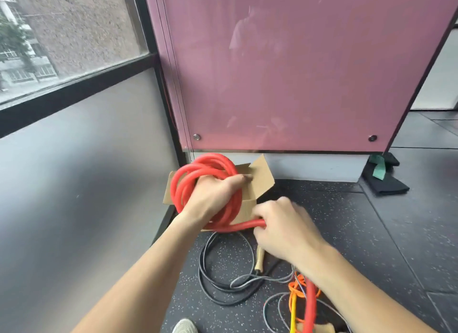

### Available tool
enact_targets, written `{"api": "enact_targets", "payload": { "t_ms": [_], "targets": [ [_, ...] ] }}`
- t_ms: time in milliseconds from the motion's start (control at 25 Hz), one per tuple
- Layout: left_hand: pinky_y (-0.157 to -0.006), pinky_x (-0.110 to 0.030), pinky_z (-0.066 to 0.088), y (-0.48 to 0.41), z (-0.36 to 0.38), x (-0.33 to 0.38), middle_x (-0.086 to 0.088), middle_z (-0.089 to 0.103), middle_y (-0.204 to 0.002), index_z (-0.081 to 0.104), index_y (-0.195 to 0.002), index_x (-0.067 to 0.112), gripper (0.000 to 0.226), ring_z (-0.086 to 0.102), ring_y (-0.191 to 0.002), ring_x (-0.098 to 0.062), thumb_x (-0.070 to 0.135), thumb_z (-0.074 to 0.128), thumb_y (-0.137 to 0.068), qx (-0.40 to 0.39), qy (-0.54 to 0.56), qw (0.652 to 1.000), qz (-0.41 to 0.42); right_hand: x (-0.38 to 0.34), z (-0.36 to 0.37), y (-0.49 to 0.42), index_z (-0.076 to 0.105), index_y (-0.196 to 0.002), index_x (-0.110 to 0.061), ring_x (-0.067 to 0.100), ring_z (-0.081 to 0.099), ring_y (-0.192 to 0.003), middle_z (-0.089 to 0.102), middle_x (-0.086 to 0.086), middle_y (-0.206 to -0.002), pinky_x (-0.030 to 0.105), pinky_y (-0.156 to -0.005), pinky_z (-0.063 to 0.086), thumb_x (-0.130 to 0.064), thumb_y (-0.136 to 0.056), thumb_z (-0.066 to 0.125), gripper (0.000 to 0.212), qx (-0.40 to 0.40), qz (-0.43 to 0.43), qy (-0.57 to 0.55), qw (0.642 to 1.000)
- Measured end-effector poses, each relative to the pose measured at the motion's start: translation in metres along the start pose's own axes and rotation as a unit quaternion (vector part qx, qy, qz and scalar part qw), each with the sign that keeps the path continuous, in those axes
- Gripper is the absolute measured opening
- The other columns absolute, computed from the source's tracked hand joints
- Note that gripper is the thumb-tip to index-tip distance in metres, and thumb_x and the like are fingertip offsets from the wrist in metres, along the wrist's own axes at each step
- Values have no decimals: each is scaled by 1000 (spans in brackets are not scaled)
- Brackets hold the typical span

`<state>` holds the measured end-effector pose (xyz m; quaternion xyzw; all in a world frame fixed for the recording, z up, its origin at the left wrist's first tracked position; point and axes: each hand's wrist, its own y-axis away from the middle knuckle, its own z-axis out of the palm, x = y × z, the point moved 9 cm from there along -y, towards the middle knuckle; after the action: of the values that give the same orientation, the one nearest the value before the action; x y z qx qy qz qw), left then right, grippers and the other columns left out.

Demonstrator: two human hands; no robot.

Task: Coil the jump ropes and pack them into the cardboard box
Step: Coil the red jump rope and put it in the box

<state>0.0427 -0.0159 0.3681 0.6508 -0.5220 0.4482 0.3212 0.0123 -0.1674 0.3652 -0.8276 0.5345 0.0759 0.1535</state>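
The red jump rope (213, 159) is up in a fat coil, held right over the open cardboard box (262, 176). The left hand (215, 196) is threaded through the loops and clamped round the bundle. The right hand (285, 228) is curled round the loose red tail just where it leaves the coil, close by the box's near wall.

So this looks like the winding step, and near its end, but not finished. A stretch of red runs on under the right forearm and down toward the bottom edge of view. The next move calls for feeding that tail round the bundle, then lowering the coil between the flaps. It's a thick, springy-looking coil and the box seems a snug fit, so the loops may want to burst open.

Plenty more waits on the speckled floor (371, 233). There's a black rope (202, 265) in loose loops, a grey rope (247, 279) crossing it, a wooden handle (259, 258) and an orange rope (297, 287) tangled near the red tail. That tangle could snag the pull. The box sits tight against the base of the pink panel (297, 72). A shoe (184, 326) pokes in at the bottom.
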Motion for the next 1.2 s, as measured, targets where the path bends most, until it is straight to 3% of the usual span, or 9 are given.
{"api": "enact_targets", "payload": {
  "t_ms": [200, 440, 560, 640, 680, 760, 920, 1080, 1200],
  "targets": [
    [-94, -39, 51, 21, 46, -32, 0, 76, -82, 71, -82, 18, 90, 72, -86, -18, 101, 49, -54, -247, -141, 950, -131, 11, -45, 1, 61, -63, -21, 30, 57, -49, 61, 1, -54, 32, -59, 37, -8, -62, 76, 20, 165, -45, 111, 979],
    [-74, -37, 53, 122, 97, -28, -5, 59, -67, 52, -86, 9, 78, 63, -63, -21, 66, 89, -46, -644, 55, 728, -228, 72, -77, -5, 56, -65, -17, 35, 55, -50, 59, 5, -53, 29, -54, 32, -14, -73, 80, 26, 283, 55, 65, 955],
    [-75, -37, 49, 146, 107, 26, 0, 55, -66, 46, -89, 11, 57, 58, -62, -18, 50, 80, -66, -717, 277, 627, -126, 88, -59, -12, 50, -71, -6, 35, 67, -71, 53, 12, -53, 32, -53, 39, -22, -85, 66, 28, 167, 147, -46, 974],
    [-75, -37, 45, 136, 103, 61, 2, 48, -63, 46, -88, 13, 52, 54, -61, -17, 48, 78, -66, -675, 423, 599, -83, 67, -1, -9, 31, -101, 18, 22, 73, -84, 51, 28, -63, 26, -68, 50, -35, -91, 47, 56, -54, 186, -208, 959],
    [-75, -37, 45, 123, 98, 74, 3, 44, -61, 47, -87, 13, 51, 51, -60, -17, 48, 78, -65, -627, 489, 603, -60, 50, 26, -3, 57, -95, -4, 25, 71, -95, 62, 29, -83, 29, -84, 53, -44, -87, 44, 43, -131, 184, -292, 930],
    [-72, -35, 51, 84, 82, 80, 2, 43, -60, 52, -85, 13, 53, 50, -57, -17, 46, 84, -60, -466, 584, 664, -30, 30, 42, -8, 58, -107, -3, 27, 60, -97, 67, 20, -118, 34, -91, 51, -33, -88, 53, 36, -120, 119, -263, 950],
    [-67, -32, 48, 25, 32, 39, -2, 49, -57, 53, -77, 13, 41, 53, -53, -19, 41, 79, -64, -90, 605, 787, -85, 16, 50, -10, 59, -95, -19, 27, 60, -81, 65, 0, -84, 35, -70, 51, -29, -82, 57, 16, -104, 36, -130, 985],
    [-64, -32, 51, 6, -19, 3, -5, 57, -59, 55, -68, 13, 43, 58, -57, -20, 48, 80, -72, 70, 258, 963, -27, 3, 37, -2, 49, -66, -13, 34, 52, -67, 51, 3, -63, 38, -58, 43, -22, -82, 59, 21, -57, 14, -74, 995],
    [-58, -18, 43, 7, -9, 11, 17, 53, -48, 56, -58, 21, 39, 52, -50, 1, 40, 82, -80, 39, 27, 997, 63, -11, 12, -3, 59, -74, -15, 43, 59, -75, 62, 8, -69, 34, -60, 34, -21, -83, 59, 10, 42, -40, 34, 998]
  ]
}}
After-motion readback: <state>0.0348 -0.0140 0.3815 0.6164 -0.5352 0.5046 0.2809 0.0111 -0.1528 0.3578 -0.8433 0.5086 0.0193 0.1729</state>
